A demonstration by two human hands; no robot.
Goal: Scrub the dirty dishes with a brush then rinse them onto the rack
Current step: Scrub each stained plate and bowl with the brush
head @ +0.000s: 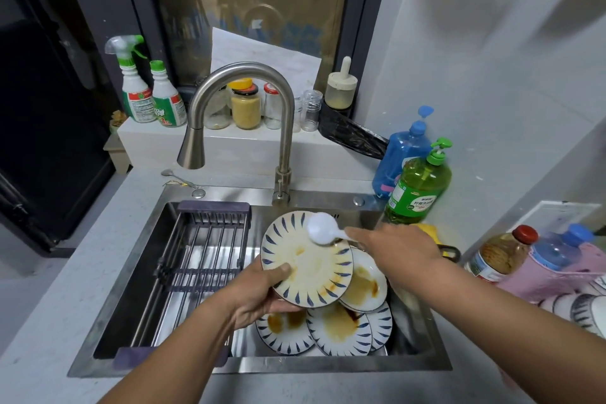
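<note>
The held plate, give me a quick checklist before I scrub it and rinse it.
1. Left hand grips the plate by its lower edge, thumb on the face: ok.
2. Right hand holds the white brush, its head on the plate's upper rim: ok.
3. Plate scrubbed clean: not ok, brown stains remain.
4. Water from the faucet for rinsing: not ok, no stream visible.
5. Rack has room: ok, no dishes on it.
6. Soap on the brush: cannot tell.
</note>
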